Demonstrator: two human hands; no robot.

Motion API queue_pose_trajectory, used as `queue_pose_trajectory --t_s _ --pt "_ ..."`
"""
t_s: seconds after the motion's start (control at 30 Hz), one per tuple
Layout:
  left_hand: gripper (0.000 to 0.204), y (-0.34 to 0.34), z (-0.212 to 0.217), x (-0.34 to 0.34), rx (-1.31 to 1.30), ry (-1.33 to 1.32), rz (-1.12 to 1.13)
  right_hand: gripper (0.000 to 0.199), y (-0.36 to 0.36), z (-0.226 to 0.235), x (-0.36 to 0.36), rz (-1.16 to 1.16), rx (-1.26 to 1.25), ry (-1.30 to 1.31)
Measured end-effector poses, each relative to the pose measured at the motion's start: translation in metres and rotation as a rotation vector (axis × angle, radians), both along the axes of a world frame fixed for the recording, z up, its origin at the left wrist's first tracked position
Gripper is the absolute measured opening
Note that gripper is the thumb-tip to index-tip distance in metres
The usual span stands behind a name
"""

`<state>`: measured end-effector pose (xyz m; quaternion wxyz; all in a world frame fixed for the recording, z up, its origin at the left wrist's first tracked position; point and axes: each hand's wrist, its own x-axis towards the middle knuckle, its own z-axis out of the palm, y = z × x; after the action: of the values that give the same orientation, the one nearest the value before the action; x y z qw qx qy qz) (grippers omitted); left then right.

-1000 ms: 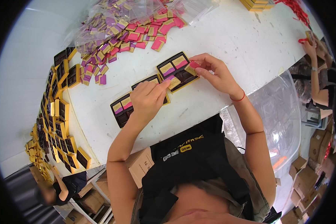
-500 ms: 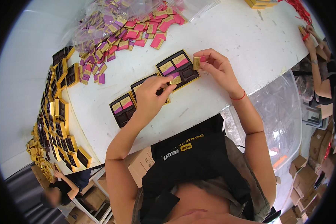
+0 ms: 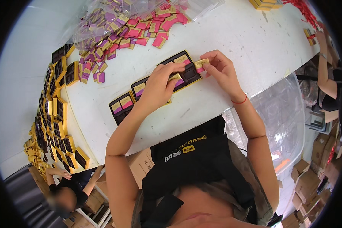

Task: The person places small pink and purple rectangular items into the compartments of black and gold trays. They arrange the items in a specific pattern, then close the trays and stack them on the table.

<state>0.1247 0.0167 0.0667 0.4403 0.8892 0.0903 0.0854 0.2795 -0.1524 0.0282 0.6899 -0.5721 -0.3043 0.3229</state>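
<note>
We see the right hand (image 3: 222, 72), grip pinched on a gold-and-pink wrapped piece (image 3: 201, 63) just above the right end of the black gold-edged tray (image 3: 180, 72) on the white bench (image 3: 231, 34). Left hand (image 3: 159, 85), grip pinched on another gold piece (image 3: 174, 77) over the tray's mid compartments. Loose pink/purple pieces (image 3: 121, 34) heaped at far edge; stacked trays (image 3: 59, 110) along left.

Your tray (image 3: 186, 72) is black with a gold rim. The packet (image 3: 201, 63) you hold is gold and pink. The pile (image 3: 129, 30) mixes pink, purple and gold wrappers. The table (image 3: 235, 34) is white.
</note>
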Motion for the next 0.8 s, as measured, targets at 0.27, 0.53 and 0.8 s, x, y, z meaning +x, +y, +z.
queue_pose_trajectory --t_s 0.27,0.53,0.8 --pt "0.051 -0.011 -0.008 -0.029 0.517 -0.149 0.023 0.014 0.005 -0.007 -0.001 0.055 -0.047 -0.144" --pt "0.04 -0.016 -0.026 -0.035 0.649 -0.239 0.036 0.013 0.011 0.004 0.002 0.172 -0.166 -0.602" --pt "0.024 -0.022 -0.029 -0.035 0.795 -0.23 0.093 0.02 0.004 0.025 -0.006 0.219 -0.198 -1.441"
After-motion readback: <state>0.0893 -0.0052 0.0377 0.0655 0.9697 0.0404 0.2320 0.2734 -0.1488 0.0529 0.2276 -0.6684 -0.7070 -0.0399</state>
